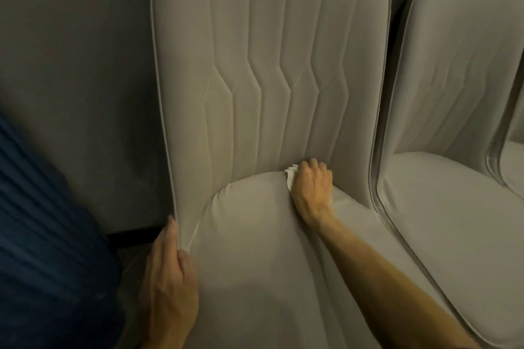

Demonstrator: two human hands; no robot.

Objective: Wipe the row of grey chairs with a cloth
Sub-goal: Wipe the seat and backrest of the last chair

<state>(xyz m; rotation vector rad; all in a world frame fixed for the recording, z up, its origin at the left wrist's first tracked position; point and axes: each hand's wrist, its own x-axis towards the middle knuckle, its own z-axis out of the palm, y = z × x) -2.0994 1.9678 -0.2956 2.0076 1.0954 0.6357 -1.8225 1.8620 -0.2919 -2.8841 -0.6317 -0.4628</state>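
A white cloth [290,178] is bunched inside the curled fingers [312,165] of the right hand [310,187], pressed into the crease where seat meets backrest of the grey chair [269,51]. It is judged soft, light and easily wadded. The left hand [170,278] is closed on the chair's side edge, steadying it. A second chair [453,93] stands just beyond the right hand.

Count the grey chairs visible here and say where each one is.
3. The chair being wiped fills the centre; a second chair stands to its right; a sliver of a third chair shows at the right edge. More may lie outside the frame.
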